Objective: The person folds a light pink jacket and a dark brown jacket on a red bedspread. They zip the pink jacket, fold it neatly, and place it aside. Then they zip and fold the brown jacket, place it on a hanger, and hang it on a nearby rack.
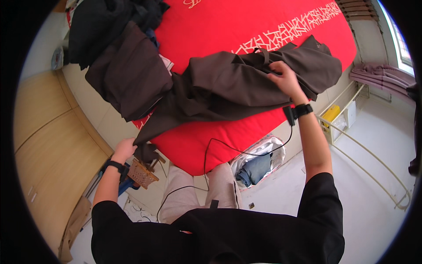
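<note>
A dark brown garment (228,83) lies spread across a red bed cover (246,127). My right hand (283,79) grips a fold of the garment near its belt loop at the far right. My left hand (125,149) holds the garment's lower corner, which hangs over the bed's near edge. Both wrists wear black bands, and a thin black cable (211,149) runs from the right one down to my waist.
More brown fabric (127,72) and a heap of black clothes (105,26) lie on the bed's left part. A bag of clothes (259,165) stands on the floor by the bed. A white rack (347,114) with a yellow box stands to the right, wooden panels to the left.
</note>
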Motion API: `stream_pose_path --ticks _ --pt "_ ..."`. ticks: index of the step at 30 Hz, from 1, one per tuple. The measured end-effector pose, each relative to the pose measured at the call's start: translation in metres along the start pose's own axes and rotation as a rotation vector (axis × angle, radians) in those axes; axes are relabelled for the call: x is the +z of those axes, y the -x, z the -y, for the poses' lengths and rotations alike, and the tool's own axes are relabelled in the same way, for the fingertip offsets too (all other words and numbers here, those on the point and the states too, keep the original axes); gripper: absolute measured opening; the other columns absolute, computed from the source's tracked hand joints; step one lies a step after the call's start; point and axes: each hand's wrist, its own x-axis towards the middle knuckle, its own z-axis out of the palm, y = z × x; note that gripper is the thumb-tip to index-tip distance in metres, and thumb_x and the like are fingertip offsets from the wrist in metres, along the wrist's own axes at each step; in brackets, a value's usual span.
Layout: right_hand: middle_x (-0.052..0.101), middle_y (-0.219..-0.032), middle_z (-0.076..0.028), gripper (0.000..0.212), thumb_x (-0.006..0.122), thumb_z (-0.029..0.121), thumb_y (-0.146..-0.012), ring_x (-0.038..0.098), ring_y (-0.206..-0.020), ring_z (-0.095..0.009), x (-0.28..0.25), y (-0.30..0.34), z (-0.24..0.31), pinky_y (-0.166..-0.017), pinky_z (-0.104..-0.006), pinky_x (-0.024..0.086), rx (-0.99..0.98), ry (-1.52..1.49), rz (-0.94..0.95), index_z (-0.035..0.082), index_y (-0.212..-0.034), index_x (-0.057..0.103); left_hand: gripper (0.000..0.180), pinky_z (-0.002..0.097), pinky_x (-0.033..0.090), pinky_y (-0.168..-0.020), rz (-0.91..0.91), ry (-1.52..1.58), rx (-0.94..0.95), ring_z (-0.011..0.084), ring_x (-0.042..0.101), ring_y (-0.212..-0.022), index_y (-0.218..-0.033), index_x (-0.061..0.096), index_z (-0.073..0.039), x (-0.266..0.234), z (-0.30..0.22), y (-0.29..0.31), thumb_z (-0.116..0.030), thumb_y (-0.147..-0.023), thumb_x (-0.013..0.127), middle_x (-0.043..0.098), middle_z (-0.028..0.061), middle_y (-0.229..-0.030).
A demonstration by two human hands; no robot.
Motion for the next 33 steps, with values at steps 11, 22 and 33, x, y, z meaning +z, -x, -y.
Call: stream_pose_path --ticks 11,22,33 --pt "0.073 -0.144 -0.021 0.081 0.087 0.045 -0.088 0.065 -0.139 -0.044 0.069 -0.053 -0.092 -0.120 -0.0731 0.041 0.404 0.652 0.307 0.019 -0.157 0.054 0.106 0.0368 0.048 -0.115 -0.184 1.278 -0.227 0.0281 0.063 -0.139 -0.151 0.055 0.017 0.006 -0.219 -0.176 -0.065 -0.091 0.084 0.064 0.0258 -0.153" --pt "0.082 -0.107 -0.022 0.030 0.067 0.011 -0.096 0.078 -0.103 -0.037 -0.043 0.136 -0.002 -0.094 -0.0462 0.059 0.191 0.045 -0.127 0.001 -0.122 0.077 0.017 0.0294 0.054 -0.085 -0.524 1.277 0.314 0.0105 0.064 -0.093 -0.107 0.068 0.001 -0.095 -0.233 -0.080 0.001 -0.091 0.064 0.070 0.0005 -0.099" --pt "0.072 -0.135 -0.011 0.043 0.049 -0.008 -0.103 0.067 -0.123 -0.019 -0.287 0.329 0.276 -0.112 -0.0318 0.050 -0.113 -0.365 -0.930 -0.005 -0.143 0.065 0.015 0.0200 0.046 -0.083 -0.813 1.174 1.007 0.0012 0.057 -0.090 -0.109 0.058 -0.006 -0.380 -0.255 0.218 0.007 -0.104 0.063 0.066 -0.0036 -0.098"
